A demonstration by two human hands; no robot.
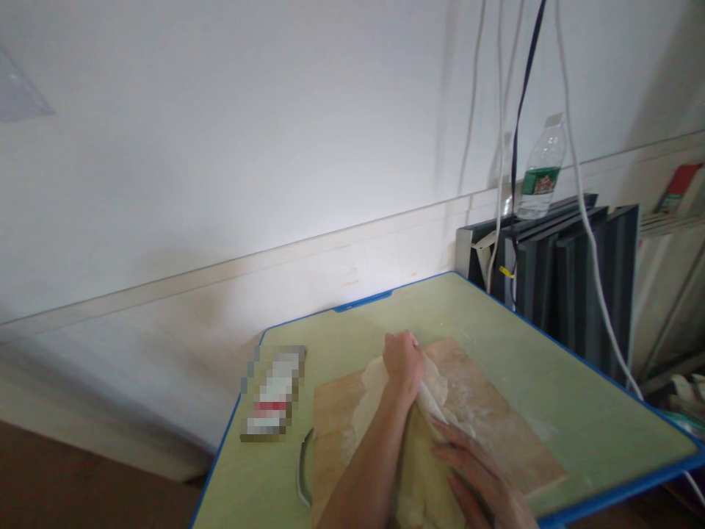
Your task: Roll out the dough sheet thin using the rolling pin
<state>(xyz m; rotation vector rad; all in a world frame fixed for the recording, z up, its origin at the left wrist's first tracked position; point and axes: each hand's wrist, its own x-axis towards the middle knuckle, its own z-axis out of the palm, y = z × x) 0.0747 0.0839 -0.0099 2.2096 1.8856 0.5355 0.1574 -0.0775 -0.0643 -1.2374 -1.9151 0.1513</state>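
A thin, floury dough sheet [368, 415] lies on a wooden board [499, 419], its uneven edge reaching past both sides of my forearm. My left hand [405, 360] is closed at the far end of the sheet, on a raised fold of it. From there a yellowish, raised part of the dough [421, 466] runs down toward the bottom edge of the view. Against the right side of this part lies my right hand [476, 470], fingers stretched and a little apart, somewhat blurred. Whether anything is inside the fold is hidden.
The board rests on a pale green table [551, 389] with a blue edge. Left of it are a pixelated pale item [275, 393] and a curved metal handle [302, 474]. Beyond the table's right edge stand dark panels [578, 272], a plastic bottle [543, 180] and hanging cables [587, 220].
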